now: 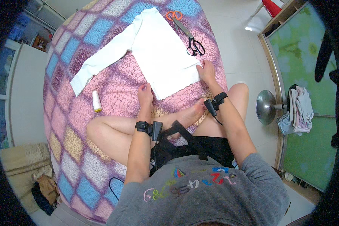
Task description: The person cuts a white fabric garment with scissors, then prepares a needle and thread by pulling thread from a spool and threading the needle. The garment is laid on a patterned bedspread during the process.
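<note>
A white long-sleeved garment (160,52) lies spread flat in front of me, its one visible sleeve stretching out to the left. My left hand (145,95) pinches its lower left edge, and my right hand (207,71) grips the fabric at the lower right corner. The bottom edge between them looks slightly uneven. Just beyond my right hand, black-handled scissors (195,46) rest along the garment's right side. Orange-handled scissors (174,16) lie farther off, touching or close to the black pair's blades. Left of my left hand, a spool of white thread (96,101) sits below the sleeve.
Everything lies on a patterned pink, blue and purple blanket (79,109), where I sit cross-legged. At the right, folded clothes (299,111) are piled on a round stool with a metal base (265,107), beside a green sliding door (301,150). More cloth is heaped at the lower left.
</note>
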Demonstrator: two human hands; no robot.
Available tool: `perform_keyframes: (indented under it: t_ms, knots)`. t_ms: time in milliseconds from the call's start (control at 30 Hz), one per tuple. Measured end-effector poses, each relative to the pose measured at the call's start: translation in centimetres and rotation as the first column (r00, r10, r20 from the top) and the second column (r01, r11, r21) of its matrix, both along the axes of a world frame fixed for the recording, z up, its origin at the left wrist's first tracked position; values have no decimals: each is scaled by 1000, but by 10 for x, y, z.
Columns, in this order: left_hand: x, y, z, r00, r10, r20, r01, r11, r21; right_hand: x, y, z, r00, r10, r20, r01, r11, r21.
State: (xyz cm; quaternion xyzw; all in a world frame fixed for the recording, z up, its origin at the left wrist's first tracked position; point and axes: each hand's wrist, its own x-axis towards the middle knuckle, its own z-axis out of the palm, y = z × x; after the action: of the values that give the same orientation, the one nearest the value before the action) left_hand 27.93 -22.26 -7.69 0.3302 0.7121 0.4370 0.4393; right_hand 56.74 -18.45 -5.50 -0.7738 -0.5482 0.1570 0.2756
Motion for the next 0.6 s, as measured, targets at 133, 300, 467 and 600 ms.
perform_keyframes:
  t_ms: [133, 300, 467, 600]
  knots:
    - [-5, 5, 17, 946, -99, 310, 129, 989, -77, 9, 14, -12, 984, -8, -179, -1, 999, -47]
    - [8, 6, 54, 948, -317, 20, 317, 936, -152, 8, 17, -17, 949, -26, -314, 16, 999, -34]
    - [0, 0, 62, 917, -271, 294, 300, 952, -61, 9, 18, 20, 792, 77, -606, -231, 956, -180]
    - [-22, -18, 93, 808, -242, 537, 306, 952, -32, 0, -14, 89, 600, 30, -799, -362, 901, -238]
